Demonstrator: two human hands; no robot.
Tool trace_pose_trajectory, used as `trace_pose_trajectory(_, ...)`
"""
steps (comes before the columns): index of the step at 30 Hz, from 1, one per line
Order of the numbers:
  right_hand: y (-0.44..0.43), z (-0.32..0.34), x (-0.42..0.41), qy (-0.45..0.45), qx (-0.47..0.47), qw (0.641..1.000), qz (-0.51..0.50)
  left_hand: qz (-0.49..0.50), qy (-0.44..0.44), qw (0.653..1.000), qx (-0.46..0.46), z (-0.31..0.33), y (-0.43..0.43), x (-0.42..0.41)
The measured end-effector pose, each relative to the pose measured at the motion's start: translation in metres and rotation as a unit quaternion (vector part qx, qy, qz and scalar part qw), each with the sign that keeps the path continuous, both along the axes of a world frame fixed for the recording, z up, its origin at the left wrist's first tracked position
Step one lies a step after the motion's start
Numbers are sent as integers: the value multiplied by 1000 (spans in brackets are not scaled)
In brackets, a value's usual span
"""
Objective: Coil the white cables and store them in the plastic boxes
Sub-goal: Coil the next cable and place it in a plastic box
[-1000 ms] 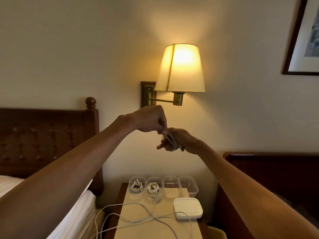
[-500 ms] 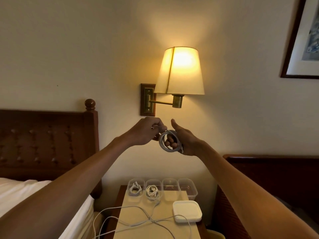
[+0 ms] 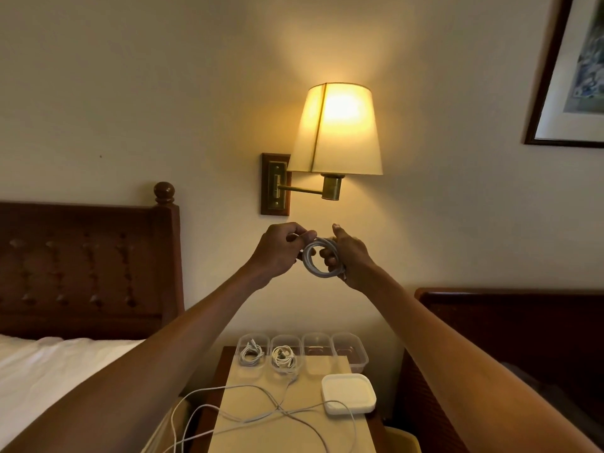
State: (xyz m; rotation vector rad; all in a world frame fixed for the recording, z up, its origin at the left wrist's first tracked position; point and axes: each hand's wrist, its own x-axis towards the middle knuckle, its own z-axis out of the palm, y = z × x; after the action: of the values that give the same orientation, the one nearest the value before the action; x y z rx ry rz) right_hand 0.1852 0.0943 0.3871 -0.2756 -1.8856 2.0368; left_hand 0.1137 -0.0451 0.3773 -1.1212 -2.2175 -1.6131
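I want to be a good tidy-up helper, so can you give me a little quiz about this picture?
1. True or false: the coiled cable lies in a box.
2. How many plastic boxes already hold a cable? A one, B two, C four.
3. Fill in: the loose cables lie on the ____.
Key: 1 false, the left hand and right hand hold it; 2 B; 3 table.

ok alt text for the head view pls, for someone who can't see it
A left hand and right hand hold a coiled white cable up below a lit wall lamp. On the nightstand beneath stand four clear plastic boxes, the two leftmost holding coiled cables, with a white lid and loose white cables in front.
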Motion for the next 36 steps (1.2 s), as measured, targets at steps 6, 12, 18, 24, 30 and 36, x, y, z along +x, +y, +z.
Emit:
trace_pose_trajectory(6,-2,-2,0,50,95,994,-3,-17,-35,998,38,0,-1,-3)
trace_pose_trajectory(12,-9,-7,4,38,187,981,-44,43,81,996,16,-6,1,-4)
trace_pose_trajectory(18,-9,-7,5,66,217,970,-84,30,359,925,-120,7,-14,-13)
trace_pose_trajectory(24,-21,-9,1,122,241,962,-45,65,464,875,-122,20,-17,-16)
trace_pose_trajectory(30,-24,-17,3,168,307,934,-68,52,257,964,-53,14,-13,-6)
trace_pose_trajectory(36,-9,-11,0,168,316,932,-61,-48,-83,995,-26,18,-14,-2)
